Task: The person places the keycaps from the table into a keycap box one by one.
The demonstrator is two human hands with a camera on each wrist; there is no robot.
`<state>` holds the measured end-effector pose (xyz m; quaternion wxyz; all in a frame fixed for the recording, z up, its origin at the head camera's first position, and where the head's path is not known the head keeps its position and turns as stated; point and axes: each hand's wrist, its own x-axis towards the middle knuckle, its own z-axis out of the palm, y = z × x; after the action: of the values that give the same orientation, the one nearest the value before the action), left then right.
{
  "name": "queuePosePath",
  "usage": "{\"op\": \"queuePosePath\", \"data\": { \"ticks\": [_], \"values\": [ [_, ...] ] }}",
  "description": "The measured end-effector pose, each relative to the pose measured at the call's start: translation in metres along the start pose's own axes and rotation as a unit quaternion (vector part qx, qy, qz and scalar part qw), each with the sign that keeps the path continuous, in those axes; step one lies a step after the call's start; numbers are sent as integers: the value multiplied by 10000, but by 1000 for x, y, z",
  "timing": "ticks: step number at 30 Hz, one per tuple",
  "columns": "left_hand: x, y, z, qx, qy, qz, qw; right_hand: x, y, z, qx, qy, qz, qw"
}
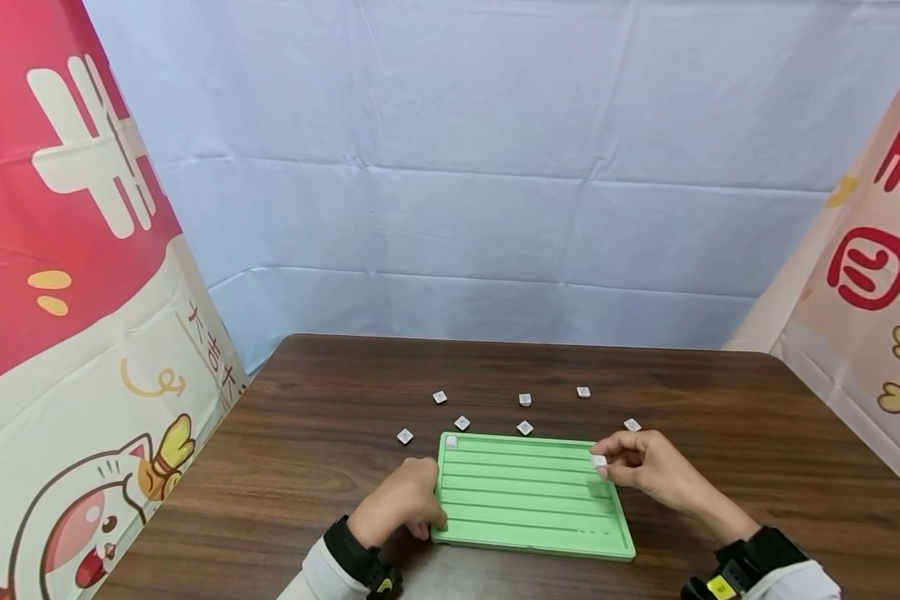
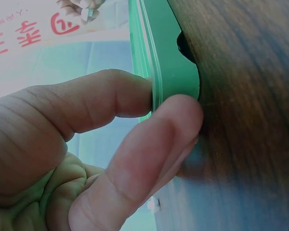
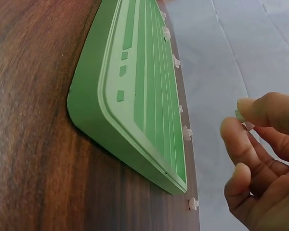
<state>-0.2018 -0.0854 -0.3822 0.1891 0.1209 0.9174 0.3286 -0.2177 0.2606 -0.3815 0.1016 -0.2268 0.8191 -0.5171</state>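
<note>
A green tray (image 1: 528,497) with raised parallel ridges lies flat on the table. My left hand (image 1: 405,500) grips its left edge; in the left wrist view the thumb and a finger (image 2: 149,159) meet the rim and side wall. Above the tray's far right corner, my right hand (image 1: 648,468) pinches a small white tile (image 1: 598,460) between thumb and fingertips. The right wrist view shows that hand (image 3: 265,144) raised off the tray, the tile mostly covered by the fingers. Another white tile (image 1: 452,442) sits in the tray's far left corner.
Several loose white tiles, among them one at the left (image 1: 405,437), one at centre (image 1: 525,400) and one by the right hand (image 1: 632,425), lie beyond the tray on the dark wooden table (image 1: 330,375). A pale blue cloth (image 1: 480,208) hangs behind, with printed cloths at both sides.
</note>
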Motion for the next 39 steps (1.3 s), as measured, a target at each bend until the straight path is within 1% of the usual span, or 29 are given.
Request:
{"op": "queuePosePath", "data": {
  "ticks": [7,14,17,21,27,30,35,39],
  "values": [
    [1,-2,1,27,-4,41,10000,2,0,2,-23,47,121,9999],
    [0,-1,1,50,1,66,10000,6,-1,9,-321,191,-131,9992],
    [0,-1,1,78,2,68,9999,10,-2,14,-383,169,-204,9989],
    [0,0,0,86,-8,45,10000,18,-4,20,-445,47,-199,9988],
    [-1,0,-1,52,-13,30,10000,34,-7,32,-714,-118,-163,9972],
    [-2,0,-1,70,14,50,10000,42,-11,39,-840,-133,-260,9960],
    [-2,1,-1,39,26,61,10000,52,-13,48,-1086,-166,-596,9922],
    [-3,1,-1,16,8,67,10000,62,-15,55,-1221,-221,-663,9901]
  ]
}}
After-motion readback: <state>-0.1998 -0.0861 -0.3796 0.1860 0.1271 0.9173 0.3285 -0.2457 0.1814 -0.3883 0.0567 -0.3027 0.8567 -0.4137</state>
